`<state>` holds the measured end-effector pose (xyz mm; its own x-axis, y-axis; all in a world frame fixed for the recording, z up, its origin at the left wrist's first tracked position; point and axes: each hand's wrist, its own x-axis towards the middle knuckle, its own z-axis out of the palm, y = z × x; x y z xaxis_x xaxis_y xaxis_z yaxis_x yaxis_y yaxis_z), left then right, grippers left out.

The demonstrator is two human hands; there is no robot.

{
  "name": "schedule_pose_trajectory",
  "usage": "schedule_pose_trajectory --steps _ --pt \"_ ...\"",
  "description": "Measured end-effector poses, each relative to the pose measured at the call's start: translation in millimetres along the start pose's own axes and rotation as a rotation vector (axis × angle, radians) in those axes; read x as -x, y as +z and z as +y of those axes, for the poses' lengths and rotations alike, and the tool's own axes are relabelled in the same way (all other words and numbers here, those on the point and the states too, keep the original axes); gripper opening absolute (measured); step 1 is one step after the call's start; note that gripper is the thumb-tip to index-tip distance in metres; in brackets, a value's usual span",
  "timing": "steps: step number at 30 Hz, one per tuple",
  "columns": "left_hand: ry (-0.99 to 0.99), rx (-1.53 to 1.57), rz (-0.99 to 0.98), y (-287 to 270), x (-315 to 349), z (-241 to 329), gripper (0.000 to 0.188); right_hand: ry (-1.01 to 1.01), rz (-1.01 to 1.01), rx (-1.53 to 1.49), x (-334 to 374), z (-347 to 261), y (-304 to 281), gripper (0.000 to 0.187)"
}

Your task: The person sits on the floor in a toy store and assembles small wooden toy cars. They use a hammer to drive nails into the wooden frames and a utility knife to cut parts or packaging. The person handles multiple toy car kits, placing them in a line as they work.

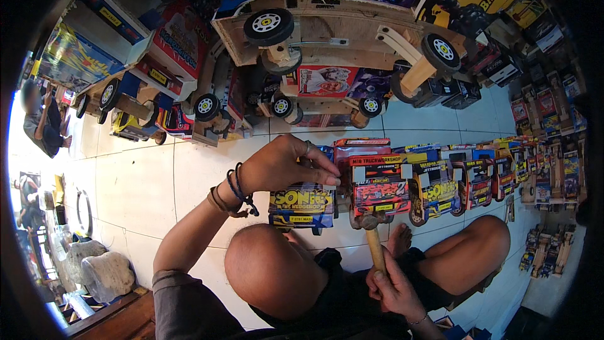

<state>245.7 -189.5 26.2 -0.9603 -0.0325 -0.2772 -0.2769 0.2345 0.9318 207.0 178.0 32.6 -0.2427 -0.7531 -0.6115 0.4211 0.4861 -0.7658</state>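
My right hand (397, 293) is closed round the wooden handle of a hammer (375, 245). The hammer's metal head is at the lower front of a red toy truck (380, 192); whether they touch I cannot tell. My left hand (283, 167) reaches over a blue toy truck with yellow lettering (302, 204). Its thumb and fingers come together in a pinch by the red truck's left side, and whatever lies between them is too small to make out. Both trucks stand side by side on the white tiled floor (189, 182), in front of my bent knees.
Rightward runs a row of similar toy trucks, beginning with a blue and yellow one (435, 189). Larger wooden toy trucks with black wheels (268, 26) crowd the far side. More toys (547, 249) stand at the right. At far left a person (47, 123) sits near grey sacks (107, 276).
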Motion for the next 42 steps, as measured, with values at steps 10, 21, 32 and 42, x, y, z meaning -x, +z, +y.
schedule_pose_trajectory --steps 10,21,32,42 --pt "0.017 0.016 0.022 -1 -4 -3 0.026 -0.052 0.027 0.032 1 -1 -6 0.061" --pt "-0.032 0.013 -0.002 -1 -4 2 0.028 -0.048 0.085 0.147 2 -15 -10 0.061" --pt "0.008 0.002 -0.006 0 -6 -2 0.027 -0.262 0.238 0.498 -1 -56 -29 0.038" --pt "0.013 -0.027 -0.003 -2 -6 -4 0.029 -0.518 0.245 1.050 -24 -89 -26 0.053"
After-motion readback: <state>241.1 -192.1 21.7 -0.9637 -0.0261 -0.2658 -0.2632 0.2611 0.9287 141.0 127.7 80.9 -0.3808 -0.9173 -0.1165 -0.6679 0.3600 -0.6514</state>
